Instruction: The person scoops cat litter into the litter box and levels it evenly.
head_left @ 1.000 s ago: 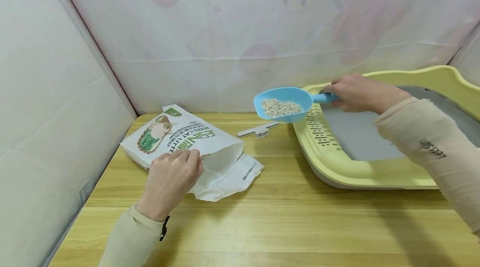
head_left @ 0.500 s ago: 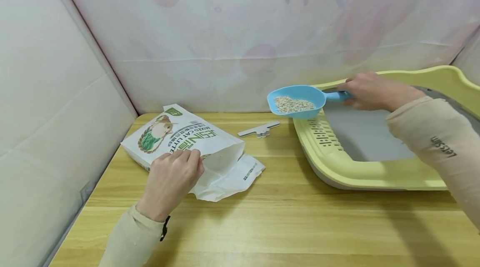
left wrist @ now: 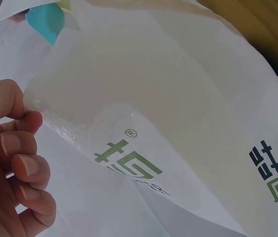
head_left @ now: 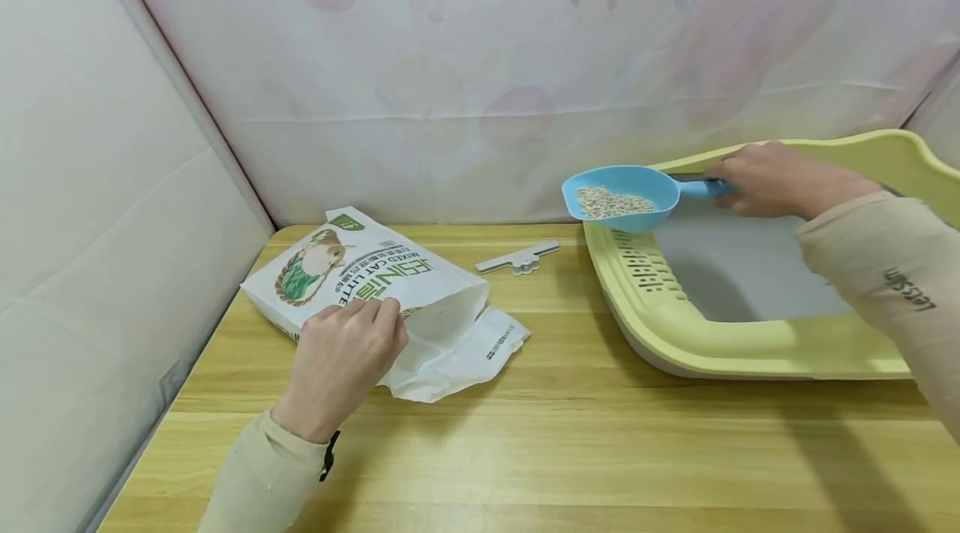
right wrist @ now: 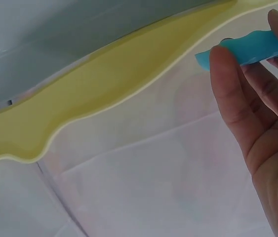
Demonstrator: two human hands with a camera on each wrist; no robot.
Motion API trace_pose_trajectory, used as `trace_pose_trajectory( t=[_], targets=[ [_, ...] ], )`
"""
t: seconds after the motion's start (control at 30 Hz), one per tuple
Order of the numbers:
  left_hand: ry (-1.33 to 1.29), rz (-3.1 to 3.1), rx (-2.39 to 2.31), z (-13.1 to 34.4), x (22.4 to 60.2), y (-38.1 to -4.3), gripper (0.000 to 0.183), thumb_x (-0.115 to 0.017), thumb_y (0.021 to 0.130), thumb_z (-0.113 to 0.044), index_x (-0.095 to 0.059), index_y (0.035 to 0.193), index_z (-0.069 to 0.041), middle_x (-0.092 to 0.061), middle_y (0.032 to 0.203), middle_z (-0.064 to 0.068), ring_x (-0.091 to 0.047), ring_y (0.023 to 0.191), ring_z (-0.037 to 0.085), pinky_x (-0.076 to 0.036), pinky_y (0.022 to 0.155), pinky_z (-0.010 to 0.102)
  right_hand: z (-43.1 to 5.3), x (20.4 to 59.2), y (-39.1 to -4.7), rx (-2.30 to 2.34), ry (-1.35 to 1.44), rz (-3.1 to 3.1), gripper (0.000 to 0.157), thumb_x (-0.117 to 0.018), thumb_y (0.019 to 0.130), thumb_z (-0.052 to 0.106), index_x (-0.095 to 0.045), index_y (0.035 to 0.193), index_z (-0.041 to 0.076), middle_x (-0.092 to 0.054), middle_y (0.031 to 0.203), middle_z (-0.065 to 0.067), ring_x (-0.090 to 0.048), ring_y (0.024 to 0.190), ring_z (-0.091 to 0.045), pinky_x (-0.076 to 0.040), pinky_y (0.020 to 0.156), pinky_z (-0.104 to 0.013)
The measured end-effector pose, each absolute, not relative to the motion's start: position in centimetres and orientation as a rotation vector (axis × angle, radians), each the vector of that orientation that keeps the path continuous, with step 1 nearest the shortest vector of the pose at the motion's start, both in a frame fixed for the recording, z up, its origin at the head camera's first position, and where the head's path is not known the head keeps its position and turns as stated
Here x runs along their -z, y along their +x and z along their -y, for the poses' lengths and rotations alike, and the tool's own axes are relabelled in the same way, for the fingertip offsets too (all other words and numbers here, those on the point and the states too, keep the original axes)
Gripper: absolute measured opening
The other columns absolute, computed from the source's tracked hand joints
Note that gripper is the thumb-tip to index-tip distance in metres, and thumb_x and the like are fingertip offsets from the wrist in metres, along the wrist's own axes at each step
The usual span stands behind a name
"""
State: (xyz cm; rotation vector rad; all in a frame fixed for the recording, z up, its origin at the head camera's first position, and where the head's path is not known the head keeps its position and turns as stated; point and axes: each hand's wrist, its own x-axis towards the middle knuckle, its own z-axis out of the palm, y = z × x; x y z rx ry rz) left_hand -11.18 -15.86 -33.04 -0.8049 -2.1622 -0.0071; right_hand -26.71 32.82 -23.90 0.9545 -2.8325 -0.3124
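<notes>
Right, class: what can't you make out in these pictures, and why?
Depths of the bag: head view, hidden by its upper panel and the left hand.
Near right corner of the litter tray: head view, behind the right sleeve, then cut off by the frame edge.
Small print on the bag's flap: head view, too small to read.

Wears a pale beige left sleeve (head_left: 262,475) and a matching right sleeve (head_left: 885,266), both close-fitting, lightly creased and ending at the wrist. Bears small dark lettering (head_left: 909,290) along the right forearm, upside down in the head view, apparently reading "LetsSlim". Shows a narrow black strap or clasp (head_left: 328,456) under the left cuff. Leaves both hands (head_left: 345,362) (head_left: 795,179) bare.
</notes>
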Motion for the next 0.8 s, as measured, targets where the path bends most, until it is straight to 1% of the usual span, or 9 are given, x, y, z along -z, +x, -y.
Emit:
trace_pose_trajectory(
  t=[0.17,0.4,0.57,0.8],
  targets=[
    [-0.805,2.177,0.007,16.0,33.1,-11.0,0.028,-0.038,0.094,-0.007,-0.044,0.067,-0.005,-0.044,0.053,0.001,-0.048,0.041,0.020,-0.028,0.038,0.025,-33.4,23.9,-26.8,0.317,0.953,2.818,0.034,-0.081,0.074,0.001,-0.049,0.075,0.013,-0.041,0.066,0.003,-0.040,0.062,-0.019,-0.039,0.057,-0.041],
    [-0.805,2.175,0.003,15.9,33.0,-11.0,0.027,-0.039,0.094,-0.006,-0.043,0.067,-0.005,-0.044,0.053,0.001,-0.047,0.041,0.020,-0.027,0.038,0.025,-35.1,24.0,-26.8,0.333,0.892,2.861,0.033,-0.081,0.074,0.001,-0.050,0.075,0.010,-0.041,0.066,0.001,-0.040,0.063,-0.020,-0.039,0.059,-0.041],
    [-0.805,2.177,-0.003,15.9,32.9,-11.1,0.025,-0.042,0.092,-0.005,-0.044,0.067,-0.005,-0.047,0.053,0.003,-0.049,0.042,0.020,-0.028,0.038,0.025,-36.9,24.4,-27.0,0.302,0.853,2.898,0.029,-0.081,0.074,0.000,-0.053,0.077,0.008,-0.043,0.067,0.000,-0.041,0.064,-0.020,-0.038,0.061,-0.041],
    [-0.805,2.188,-0.009,15.8,32.9,-11.1,0.024,-0.046,0.091,-0.004,-0.044,0.067,-0.005,-0.049,0.054,0.003,-0.050,0.042,0.021,-0.029,0.038,0.025,-38.8,24.7,-27.2,0.319,0.820,2.926,0.026,-0.081,0.073,0.001,-0.057,0.081,0.007,-0.047,0.070,-0.001,-0.043,0.064,-0.021,-0.040,0.060,-0.041]
  ],
)
